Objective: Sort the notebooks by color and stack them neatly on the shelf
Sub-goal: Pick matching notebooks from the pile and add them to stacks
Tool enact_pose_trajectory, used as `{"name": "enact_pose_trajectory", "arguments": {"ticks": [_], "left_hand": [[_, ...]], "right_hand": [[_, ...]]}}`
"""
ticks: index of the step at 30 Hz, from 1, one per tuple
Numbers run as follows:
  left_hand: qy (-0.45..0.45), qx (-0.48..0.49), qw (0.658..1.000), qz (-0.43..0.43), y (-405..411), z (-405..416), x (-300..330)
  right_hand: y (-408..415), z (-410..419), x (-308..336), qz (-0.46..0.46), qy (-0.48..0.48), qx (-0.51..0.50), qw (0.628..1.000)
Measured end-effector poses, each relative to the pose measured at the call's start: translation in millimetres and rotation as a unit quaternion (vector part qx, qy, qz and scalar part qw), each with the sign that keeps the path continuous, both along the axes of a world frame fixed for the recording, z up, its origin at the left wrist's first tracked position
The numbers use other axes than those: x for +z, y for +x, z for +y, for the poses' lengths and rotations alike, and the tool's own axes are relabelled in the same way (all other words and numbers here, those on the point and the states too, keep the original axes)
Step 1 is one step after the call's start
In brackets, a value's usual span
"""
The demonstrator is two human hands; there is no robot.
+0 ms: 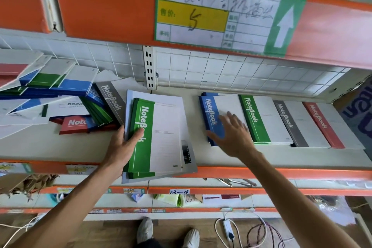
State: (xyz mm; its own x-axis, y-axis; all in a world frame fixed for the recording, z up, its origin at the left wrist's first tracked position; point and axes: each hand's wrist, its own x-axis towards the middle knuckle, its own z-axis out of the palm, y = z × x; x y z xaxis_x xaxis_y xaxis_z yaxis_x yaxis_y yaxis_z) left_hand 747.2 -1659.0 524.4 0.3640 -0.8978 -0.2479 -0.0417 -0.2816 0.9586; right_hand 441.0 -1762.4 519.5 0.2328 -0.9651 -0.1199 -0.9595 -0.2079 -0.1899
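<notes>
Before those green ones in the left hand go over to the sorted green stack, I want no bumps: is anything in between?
Yes. The open right hand hovers over the blue stack, between the held green notebooks and the green stack. The left hand grips them.

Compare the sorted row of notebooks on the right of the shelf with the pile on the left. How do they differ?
1. The sorted row lies flat, one colour per stack: blue, green, grey, red. The pile mixes those colours.
2. The row's stacks sit side by side, facing alike; the pile's notebooks tilt and overlap at odd angles.
3. The right hand is over the row's blue stack; no hand is over the pile.

Both share the same NoteBook cover design.
</notes>
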Motion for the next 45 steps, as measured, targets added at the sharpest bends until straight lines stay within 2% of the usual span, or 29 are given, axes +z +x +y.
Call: {"name": "enact_pose_trajectory", "arguments": {"ticks": [3, 8, 21, 23, 26, 29, 31, 37, 41, 45], "left_hand": [[0.001, 0.002, 1.0, 0.005, 1.6, -0.6, -1.8], [0.001, 0.003, 1.0, 0.012, 2.5, -0.6, -2.9], [0.0, 0.012, 1.0, 0.002, -0.1, 0.0, 0.7], [-0.001, 0.01, 1.0, 0.003, 0.5, 0.6, 0.9], [-0.006, 0.011, 1.0, 0.006, 2.4, 1.2, 0.1], [-0.009, 0.005, 1.0, 0.002, 2.4, 1.9, -0.6], [-0.012, 0.008, 1.0, 0.003, 2.9, 2.2, -0.4], [0.007, 0.05, 0.998, 0.029, 4.9, -0.7, 1.0], [0.069, 0.025, 0.997, -0.025, 7.3, 1.4, -3.9], [0.054, 0.008, 0.998, -0.023, 6.2, 3.6, -1.9]], "right_hand": [[7.2, 7.6, -10.7, 0.036, 0.002, 0.006, 0.999], [11.6, -1.0, -10.6, 0.042, -0.013, -0.034, 0.998], [20.7, -2.8, -10.5, 0.035, -0.03, -0.063, 0.997], [28.8, 7.7, -2.6, -0.004, -0.044, -0.05, 0.998], [52.1, 37.3, 11.0, -0.157, -0.058, -0.002, 0.986], [73.6, 57.5, 14.7, -0.262, 0.021, -0.025, 0.965], [81.0, 58.6, 13.4, -0.294, 0.067, -0.057, 0.952], [92.7, 58.5, 9.7, -0.364, 0.121, -0.11, 0.917], [97.1, 61.0, 2.7, -0.37, 0.089, -0.152, 0.912], [91.9, 58.3, 1.2, -0.409, 0.087, -0.21, 0.884]]}}
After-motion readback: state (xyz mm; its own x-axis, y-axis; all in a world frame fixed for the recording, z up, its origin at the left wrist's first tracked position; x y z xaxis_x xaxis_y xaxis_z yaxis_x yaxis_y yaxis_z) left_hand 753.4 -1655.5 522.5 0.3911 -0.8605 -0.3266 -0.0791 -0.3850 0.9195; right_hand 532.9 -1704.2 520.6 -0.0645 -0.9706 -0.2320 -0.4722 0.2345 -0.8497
